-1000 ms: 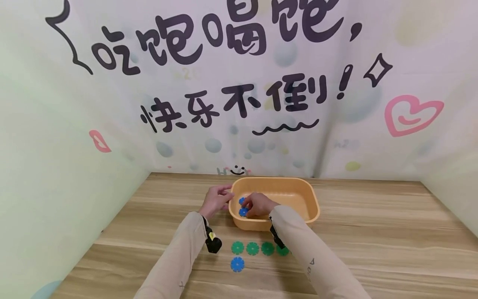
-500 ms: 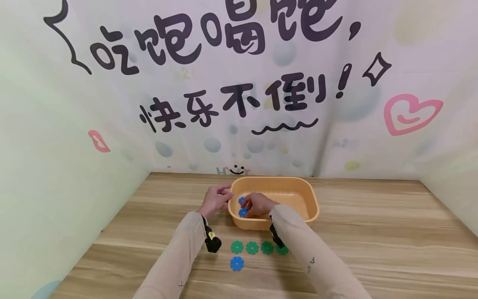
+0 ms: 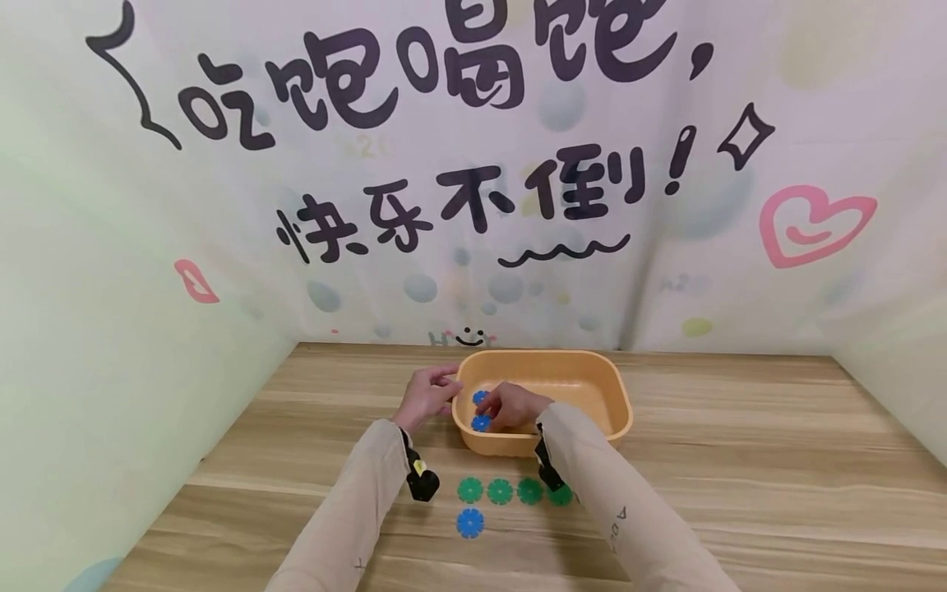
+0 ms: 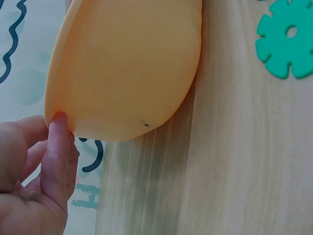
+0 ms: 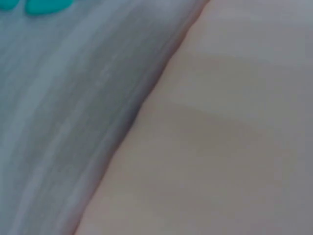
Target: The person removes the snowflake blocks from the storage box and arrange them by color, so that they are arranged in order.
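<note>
An orange plastic tub stands at the back of the wooden table. At its left end my left hand pinches the rim; the left wrist view shows a fingertip against the tub's outer wall. My right hand reaches inside the tub with bent fingers, right at a blue notched plastic disc. Another blue disc lies just behind it, partly covered by the fingers. I cannot tell whether the right fingers hold a disc. The right wrist view shows only tub wall and tabletop, blurred.
In front of the tub, several green notched discs lie in a row, the rightmost partly behind the right sleeve. Below the row's left end is one blue disc. A printed cloth wall rises behind the table.
The front blue disc in the tub has shifted slightly towards me, and the right fingers have moved a little. The left hand stays at the rim.
</note>
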The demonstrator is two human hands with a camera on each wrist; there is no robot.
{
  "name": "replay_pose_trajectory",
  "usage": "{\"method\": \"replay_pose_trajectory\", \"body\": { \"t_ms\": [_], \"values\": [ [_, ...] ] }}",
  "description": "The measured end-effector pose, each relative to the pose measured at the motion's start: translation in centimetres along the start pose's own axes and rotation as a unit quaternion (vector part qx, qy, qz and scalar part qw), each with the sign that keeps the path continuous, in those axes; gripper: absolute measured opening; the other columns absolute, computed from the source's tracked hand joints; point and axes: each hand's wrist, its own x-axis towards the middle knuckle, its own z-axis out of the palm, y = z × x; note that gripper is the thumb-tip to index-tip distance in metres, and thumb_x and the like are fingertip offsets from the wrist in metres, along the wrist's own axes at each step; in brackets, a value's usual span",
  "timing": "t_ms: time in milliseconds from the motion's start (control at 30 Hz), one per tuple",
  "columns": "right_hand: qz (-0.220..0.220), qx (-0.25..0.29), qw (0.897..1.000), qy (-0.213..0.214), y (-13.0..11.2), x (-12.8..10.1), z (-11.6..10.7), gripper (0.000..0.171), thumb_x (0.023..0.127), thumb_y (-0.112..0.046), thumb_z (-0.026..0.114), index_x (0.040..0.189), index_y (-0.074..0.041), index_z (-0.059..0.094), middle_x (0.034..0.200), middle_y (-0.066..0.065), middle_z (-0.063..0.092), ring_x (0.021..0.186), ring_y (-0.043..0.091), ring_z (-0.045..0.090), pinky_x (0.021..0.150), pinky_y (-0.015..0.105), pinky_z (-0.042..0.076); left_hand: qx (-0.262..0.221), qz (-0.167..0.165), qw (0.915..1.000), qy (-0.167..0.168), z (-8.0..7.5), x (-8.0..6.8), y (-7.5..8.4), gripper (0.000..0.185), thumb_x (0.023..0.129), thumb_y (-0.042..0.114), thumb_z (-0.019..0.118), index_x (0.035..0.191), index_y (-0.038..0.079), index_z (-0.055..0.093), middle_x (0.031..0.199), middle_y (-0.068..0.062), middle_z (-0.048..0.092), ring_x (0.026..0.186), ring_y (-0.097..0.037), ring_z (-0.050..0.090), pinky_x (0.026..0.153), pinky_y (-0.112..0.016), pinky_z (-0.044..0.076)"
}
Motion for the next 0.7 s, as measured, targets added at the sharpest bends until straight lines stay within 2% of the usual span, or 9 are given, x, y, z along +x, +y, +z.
{"method": "replay_pose_trajectory", "body": {
  "t_ms": [200, 367, 500, 700],
  "values": [
    [0.005, 0.006, 1.000, -0.003, 0.00, -0.13, 0.20, 0.022, 0.075, 0.000, 0.067, 0.096, -0.008, 0.068, 0.072, 0.001, 0.054, 0.066, 0.013, 0.046, 0.053, 0.017, 0.040, -0.002, 0.000, 1.0000, 0.000, 0.05, 0.02, -0.09, 0.036, 0.085, 0.009, 0.059, 0.120, 0.003, 0.055, 0.091, -0.013, 0.056, 0.079, -0.029, 0.060, 0.059, -0.030, 0.054],
    [0.000, 0.009, 1.000, -0.001, 0.02, -0.16, 0.16, 0.019, 0.074, 0.002, 0.068, 0.091, -0.005, 0.064, 0.074, 0.002, 0.054, 0.068, 0.013, 0.046, 0.057, 0.018, 0.043, -0.005, -0.004, 1.0000, 0.001, 0.06, -0.07, 0.07, 0.036, 0.085, 0.009, 0.059, 0.120, 0.003, 0.055, 0.090, -0.013, 0.055, 0.081, -0.029, 0.060, 0.063, -0.034, 0.054],
    [-0.009, 0.010, 1.000, 0.008, 0.03, -0.10, 0.08, 0.020, 0.071, 0.002, 0.069, 0.087, -0.005, 0.060, 0.076, 0.003, 0.054, 0.070, 0.014, 0.046, 0.061, 0.019, 0.045, -0.004, -0.004, 1.0000, 0.004, 0.04, -0.11, 0.12, 0.035, 0.085, 0.010, 0.059, 0.119, 0.004, 0.055, 0.090, -0.013, 0.055, 0.081, -0.029, 0.060, 0.064, -0.036, 0.054],
    [-0.027, 0.011, 0.999, 0.034, -0.06, -0.15, 0.00, 0.015, 0.072, 0.002, 0.068, 0.083, -0.004, 0.060, 0.071, 0.001, 0.052, 0.066, 0.013, 0.046, 0.056, 0.018, 0.043, 0.002, 0.001, 1.0000, 0.003, -0.02, -0.12, 0.10, 0.035, 0.085, 0.010, 0.059, 0.119, 0.004, 0.056, 0.090, -0.012, 0.055, 0.077, -0.027, 0.060, 0.062, -0.034, 0.054]
  ]
}}
